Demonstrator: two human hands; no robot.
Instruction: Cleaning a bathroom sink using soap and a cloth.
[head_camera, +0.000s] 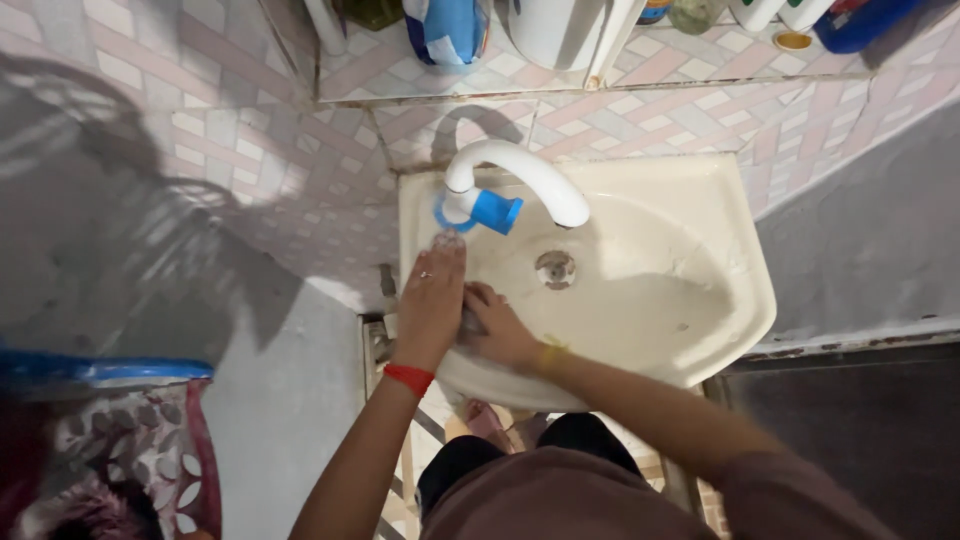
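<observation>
two hands, left hand (432, 300) over right hand (497, 330), in one cream basin (700, 310)

Left hand (432, 300) flat, fingers extended forward; right hand (497, 328) curled just beside it, touching, forearms converging

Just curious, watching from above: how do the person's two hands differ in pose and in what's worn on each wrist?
The left hand lies stretched out, fingers pointing toward the tap; the right hand is curled low, tucked against the left hand's side. The left wrist wears a red band; the right wrist wears a yellowish band. The left hand shows a ring; none shows on the right. Both are over the cream washbasin, touching each other.
</observation>
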